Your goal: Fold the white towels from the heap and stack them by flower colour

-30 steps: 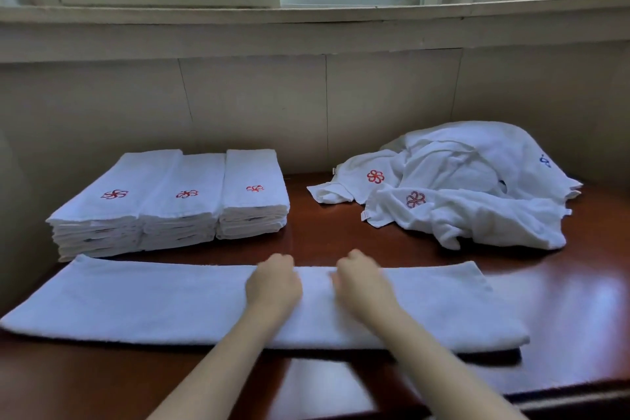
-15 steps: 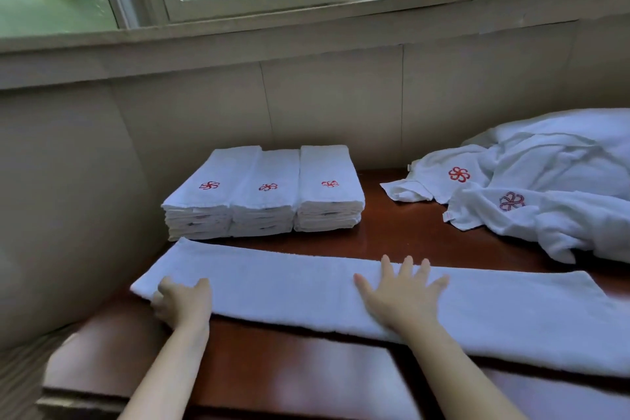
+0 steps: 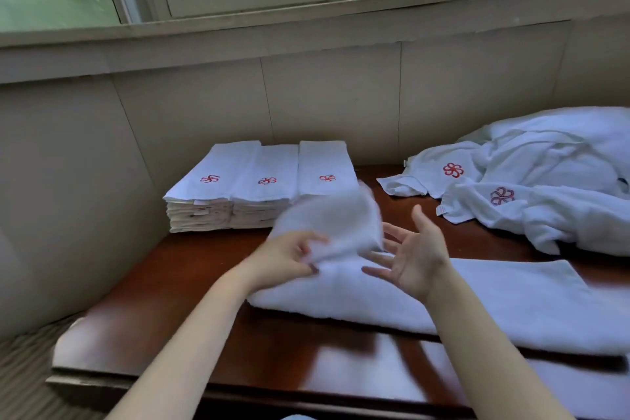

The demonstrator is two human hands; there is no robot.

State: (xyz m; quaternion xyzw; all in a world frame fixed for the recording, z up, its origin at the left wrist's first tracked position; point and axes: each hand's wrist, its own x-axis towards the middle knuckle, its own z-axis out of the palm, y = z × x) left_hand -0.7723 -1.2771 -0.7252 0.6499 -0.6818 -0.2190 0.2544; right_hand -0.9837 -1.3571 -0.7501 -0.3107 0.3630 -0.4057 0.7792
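A long white towel point(image 3: 494, 297), folded into a strip, lies along the front of the wooden table point(image 3: 211, 262). My left hand point(image 3: 286, 257) grips its left end, which is lifted and blurred as it swings rightward over the strip. My right hand point(image 3: 414, 251) hovers just right of that raised end, palm turned up, fingers spread, holding nothing. Three stacks of folded towels point(image 3: 262, 191) with red flowers stand at the back left. The unfolded heap point(image 3: 545, 177) lies at the back right and shows a red flower and a darker purple-red one.
A tiled wall point(image 3: 306, 106) and a window sill run close behind the stacks and the heap. The table's left edge and front edge are near my forearms, with patterned carpet point(image 3: 24, 372) below at the left.
My left hand went to the strip's left end, took hold of it and carried it up and to the right. My right hand lifted off the towel and turned palm up.
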